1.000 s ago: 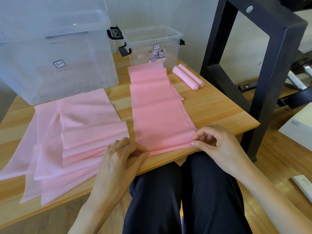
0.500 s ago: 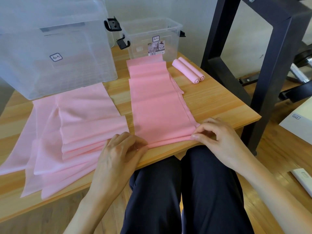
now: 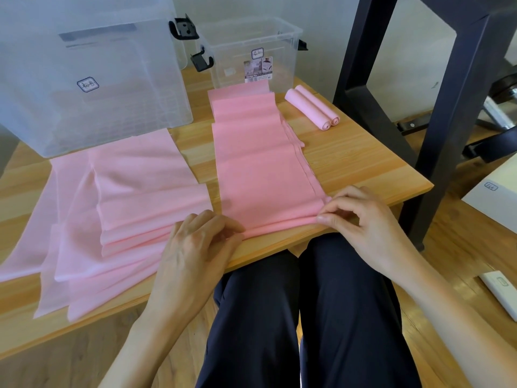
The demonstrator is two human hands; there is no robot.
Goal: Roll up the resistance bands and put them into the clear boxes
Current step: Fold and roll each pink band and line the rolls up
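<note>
Wooden planks of a small table (image 3: 349,163) carry all the work, with a black metal frame (image 3: 436,113) standing just beside its far right corner and our dark trousers (image 3: 302,317) tucked under the near edge. We have one pink resistance band (image 3: 260,169) laid out in a long strip running away from us, so that it can be rolled from the near end toward the boxes. Our left hand (image 3: 195,247) rests on the near left corner of that strip, fingers curled down onto the first fold. Our right hand (image 3: 361,222) pinches the near right corner between thumb and fingertips. Holding both corners at once should keep the starting fold straight across the width, and we judge the roll has barely begun.

To the left lies a loose heap of unrolled bands (image 3: 117,208), overlapping and spilling to the table edge, waiting their turn. Two finished rolls (image 3: 313,107) lie side by side, touching, near the small clear box (image 3: 251,54), which stands open at the far end of the strip. A large clear box (image 3: 89,68) stands at the far left, behind the heap. We see no rolls inside either box, so most of the task seems left.
</note>
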